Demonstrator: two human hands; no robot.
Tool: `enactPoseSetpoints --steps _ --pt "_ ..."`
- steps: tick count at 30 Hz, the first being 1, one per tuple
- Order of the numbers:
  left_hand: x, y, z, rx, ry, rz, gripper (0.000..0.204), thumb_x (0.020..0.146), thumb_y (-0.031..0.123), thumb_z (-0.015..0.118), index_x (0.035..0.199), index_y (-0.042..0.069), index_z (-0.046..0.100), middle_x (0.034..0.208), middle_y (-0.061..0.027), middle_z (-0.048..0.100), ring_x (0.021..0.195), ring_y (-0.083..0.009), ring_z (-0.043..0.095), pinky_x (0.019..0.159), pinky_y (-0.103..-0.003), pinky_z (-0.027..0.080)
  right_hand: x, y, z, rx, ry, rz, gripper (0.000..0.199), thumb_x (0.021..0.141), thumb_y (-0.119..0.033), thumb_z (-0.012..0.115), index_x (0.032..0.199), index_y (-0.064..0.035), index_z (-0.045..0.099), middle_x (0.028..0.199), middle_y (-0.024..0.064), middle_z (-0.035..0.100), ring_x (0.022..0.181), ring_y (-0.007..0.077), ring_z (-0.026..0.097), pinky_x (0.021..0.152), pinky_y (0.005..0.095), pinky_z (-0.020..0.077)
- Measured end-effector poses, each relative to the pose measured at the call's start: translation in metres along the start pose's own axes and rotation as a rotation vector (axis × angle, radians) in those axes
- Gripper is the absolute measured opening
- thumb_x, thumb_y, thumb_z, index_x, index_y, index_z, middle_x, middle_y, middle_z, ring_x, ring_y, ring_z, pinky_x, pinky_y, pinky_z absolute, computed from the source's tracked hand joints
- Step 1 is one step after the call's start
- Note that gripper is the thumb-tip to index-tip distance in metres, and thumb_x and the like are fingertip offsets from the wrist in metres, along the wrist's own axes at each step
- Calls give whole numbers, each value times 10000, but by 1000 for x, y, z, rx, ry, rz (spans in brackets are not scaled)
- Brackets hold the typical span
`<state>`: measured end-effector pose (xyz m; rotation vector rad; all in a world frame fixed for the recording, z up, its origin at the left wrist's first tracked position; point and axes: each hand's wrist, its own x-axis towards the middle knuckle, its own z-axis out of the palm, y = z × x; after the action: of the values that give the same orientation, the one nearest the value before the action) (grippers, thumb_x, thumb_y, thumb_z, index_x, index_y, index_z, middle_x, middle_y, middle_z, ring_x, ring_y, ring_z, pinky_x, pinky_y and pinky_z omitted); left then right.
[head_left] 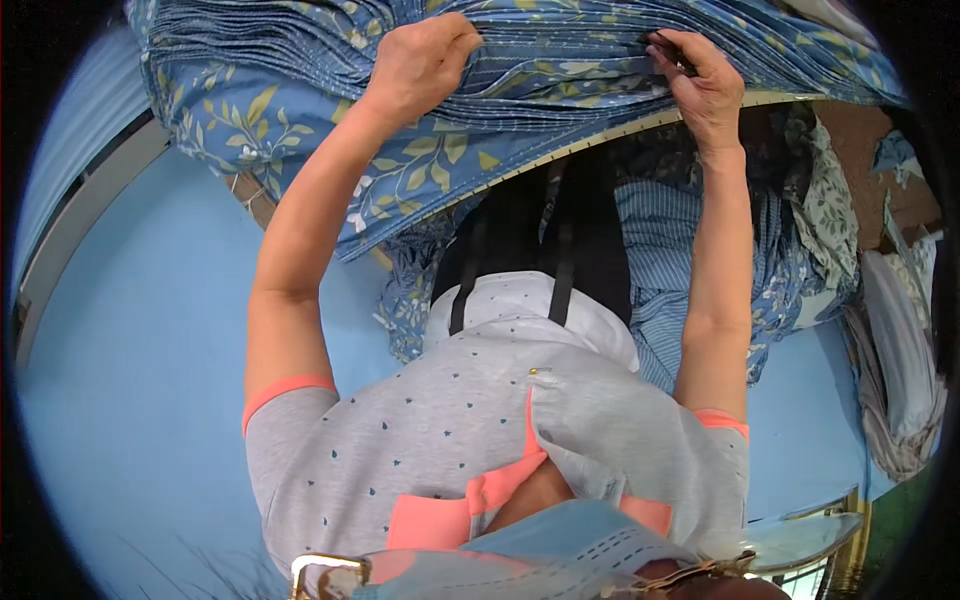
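A stack of blue fabric (560, 75) with white and yellow-green leaf print lies across the far side, its many layers gathered in long folds with lines of pale stitching. At the left of these folds my left hand (425, 62) is closed, fingertips pinched on the blue fabric. My right hand (708, 85) is curled at the right part of the folds, closed round a small dark tool (684, 62). Most of that tool is hidden in the palm, and I cannot make out its kind. Its near end is close to the fabric.
Below the stack runs a pale table edge (590, 142) with dark marks. Striped blue fabric (660, 215) and printed cloth are heaped beside my legs on the right. A grey cloth bundle (900, 350) hangs at far right. The floor (150, 330) is light blue.
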<state>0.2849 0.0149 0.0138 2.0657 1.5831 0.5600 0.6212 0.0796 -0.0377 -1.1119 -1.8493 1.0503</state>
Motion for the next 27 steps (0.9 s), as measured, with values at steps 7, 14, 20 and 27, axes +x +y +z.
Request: enactPoseSetpoints --steps 7,14,20,27 --pt "9 -12 -2 -38 -99 47 145 992 189 668 987 45 675 798 -151 669 701 -315 666 628 -377 517 -21 0 0 -95 113 -18 295 868 57 752 1135 -68 744 1083 70 747 963 155 712 828 261 558" --pt "16 -9 -2 -117 -157 44 151 1006 186 657 991 37 682 782 -130 661 657 -257 631 619 -349 507 -24 -69 47 -168 67 -93 354 790 77 798 1102 -83 748 1080 76 728 873 175 721 748 266 584" --pt "17 -11 -4 -119 -166 30 162 999 194 666 980 35 683 766 -132 648 644 -245 618 615 -337 501 -17 -73 67 -149 84 -27 375 755 55 810 1092 -98 746 1031 63 698 816 175 707 717 279 584" --pt "18 -16 -4 -151 -246 -49 186 1008 203 654 964 24 673 742 -135 629 624 -236 600 595 -344 482 -11 -59 90 -351 46 -105 310 745 22 789 1017 -109 719 954 28 664 752 203 693 650 327 565"
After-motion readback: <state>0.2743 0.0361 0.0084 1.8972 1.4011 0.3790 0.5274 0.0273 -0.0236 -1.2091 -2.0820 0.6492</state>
